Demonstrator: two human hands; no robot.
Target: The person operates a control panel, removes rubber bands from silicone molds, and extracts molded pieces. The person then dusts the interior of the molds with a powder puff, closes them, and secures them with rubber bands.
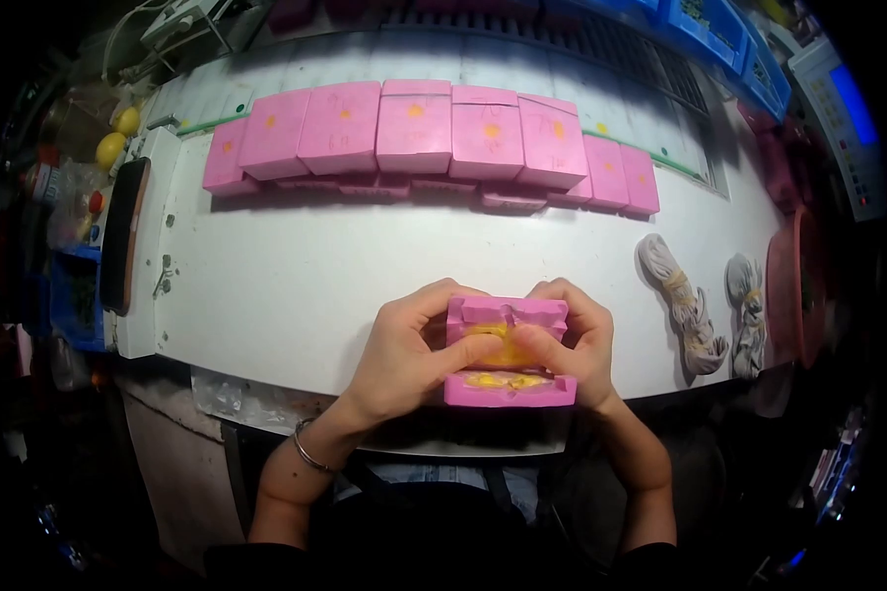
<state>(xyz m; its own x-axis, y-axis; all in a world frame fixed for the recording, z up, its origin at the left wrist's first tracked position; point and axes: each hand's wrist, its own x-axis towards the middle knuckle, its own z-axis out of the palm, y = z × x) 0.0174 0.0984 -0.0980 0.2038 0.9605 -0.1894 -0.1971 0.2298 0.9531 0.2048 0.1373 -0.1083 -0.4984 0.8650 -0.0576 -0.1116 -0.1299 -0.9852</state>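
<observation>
Near the front edge of the white table, a pink rubbery mould (pixel 511 396) is spread apart, with yellow material (pixel 508 351) in its hollow and more along the lower half. My left hand (pixel 402 353) grips the mould's left side, its thumb pressing on the yellow area. On the opposite side, my right hand (pixel 583 345) is closed around the mould, thumb also inside the opening. The fingers behind the mould are mostly hidden. Several pink blocks (pixel 414 128) with yellow spots and faint handwriting stand in a curved row farther back.
Two bundles of pale cloth, one nearer (pixel 682 305) and one farther right (pixel 747 315), lie on the right beside a reddish tub (pixel 798 286). A dark phone-like slab (pixel 125 236) rests at the left edge. Blue bins (pixel 705 34) and a device with a blue screen (pixel 852 106) stand back right.
</observation>
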